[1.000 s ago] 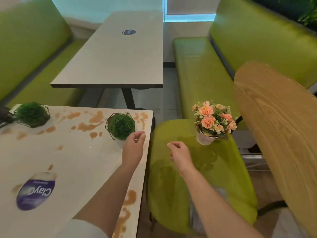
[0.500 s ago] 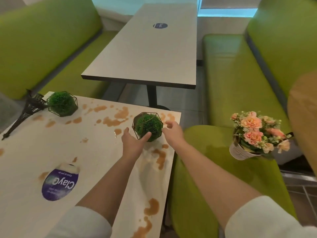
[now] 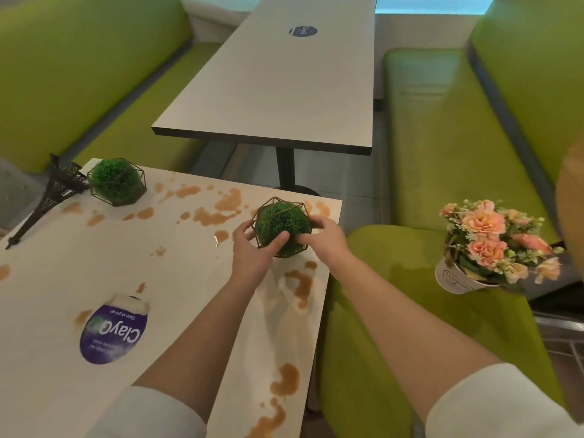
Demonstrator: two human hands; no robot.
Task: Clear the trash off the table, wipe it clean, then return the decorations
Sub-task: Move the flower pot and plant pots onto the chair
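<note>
Both hands' fingers (image 3: 278,240) clasp the caged green ball (image 3: 282,228), brown spills (image 3: 300,284) around, flowerpot (image 3: 455,279) on the seat

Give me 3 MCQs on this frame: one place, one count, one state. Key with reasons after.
1. Where is the flower pot?
A. on the stained table
B. on the green chair
C. on the far table

2. How many caged green balls are on the stained table?
A. one
B. two
C. three

3. What are the hands doing?
A. both grip the near ball
B. both hang idle
C. one wipes a stain

Key:
1 B, the pot stands on the chair seat right of the table.
2 B, the near ball sits by the right edge, the far ball by the tower at the back left.
3 A, left hand and right hand curl round the near ball's wire cage from either side.
</note>
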